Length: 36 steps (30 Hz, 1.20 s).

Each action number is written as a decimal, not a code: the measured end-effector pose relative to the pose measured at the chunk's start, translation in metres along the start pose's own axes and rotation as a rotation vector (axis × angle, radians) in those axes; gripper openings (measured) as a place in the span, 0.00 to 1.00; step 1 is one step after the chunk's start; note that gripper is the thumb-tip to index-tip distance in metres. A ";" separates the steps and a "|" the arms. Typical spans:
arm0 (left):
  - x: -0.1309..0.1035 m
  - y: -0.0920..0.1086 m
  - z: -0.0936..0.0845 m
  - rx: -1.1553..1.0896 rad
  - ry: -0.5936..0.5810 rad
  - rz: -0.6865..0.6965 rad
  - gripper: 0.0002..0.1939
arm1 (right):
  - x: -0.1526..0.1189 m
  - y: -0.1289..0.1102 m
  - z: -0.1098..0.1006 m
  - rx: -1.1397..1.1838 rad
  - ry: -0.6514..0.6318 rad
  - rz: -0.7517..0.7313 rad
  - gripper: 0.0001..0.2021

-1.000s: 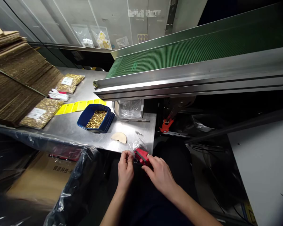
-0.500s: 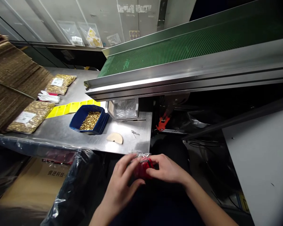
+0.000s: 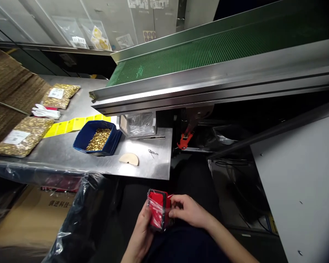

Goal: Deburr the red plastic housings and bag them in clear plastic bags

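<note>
A red, block-shaped item with black edges point(image 3: 157, 208), wrapped in clear plastic, is held upright over my lap. My left hand point(image 3: 142, 228) is closed around its left side, the thumb across the red face. At its right edge my right hand point(image 3: 190, 211) pinches the wrapped item between thumb and fingers. What the item is cannot be made out. Beyond the hands, on the metal table point(image 3: 160, 166), lie a pale half-round wooden piece point(image 3: 129, 158) and a few small metal parts point(image 3: 152, 152).
A blue bin point(image 3: 80, 136) of small brass-coloured parts stands on the table beside a clear plastic-lined box point(image 3: 139, 124). A green conveyor point(image 3: 181, 60) slants overhead. Bags of gold parts point(image 3: 26, 135) lie left. Front left is a plastic-lined carton point(image 3: 44, 204); right, a white panel point(image 3: 298, 175).
The red item has come down and turned its broad face up. My left hand, earlier loosely spread beside it, is now closed on it. The view has shifted slightly right.
</note>
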<state>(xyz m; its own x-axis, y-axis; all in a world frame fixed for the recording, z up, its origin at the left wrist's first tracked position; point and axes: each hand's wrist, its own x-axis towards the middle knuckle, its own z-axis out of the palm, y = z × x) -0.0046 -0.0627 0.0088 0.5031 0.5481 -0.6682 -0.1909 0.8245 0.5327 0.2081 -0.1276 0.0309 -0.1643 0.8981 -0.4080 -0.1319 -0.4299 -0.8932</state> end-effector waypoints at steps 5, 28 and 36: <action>0.002 0.007 0.023 0.037 0.118 0.004 0.34 | 0.006 0.016 0.014 -0.077 0.361 0.070 0.08; 0.003 0.014 -0.008 0.520 0.064 0.132 0.27 | 0.003 0.018 0.002 -0.146 0.395 0.046 0.17; -0.009 0.029 -0.012 0.724 -0.110 0.191 0.21 | 0.003 0.006 0.024 -0.217 0.250 -0.002 0.16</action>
<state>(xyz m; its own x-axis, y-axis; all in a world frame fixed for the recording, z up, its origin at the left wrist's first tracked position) -0.0243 -0.0422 0.0236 0.6049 0.6242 -0.4944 0.2990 0.3974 0.8676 0.1836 -0.1292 0.0291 0.0840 0.9056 -0.4158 0.0835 -0.4222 -0.9027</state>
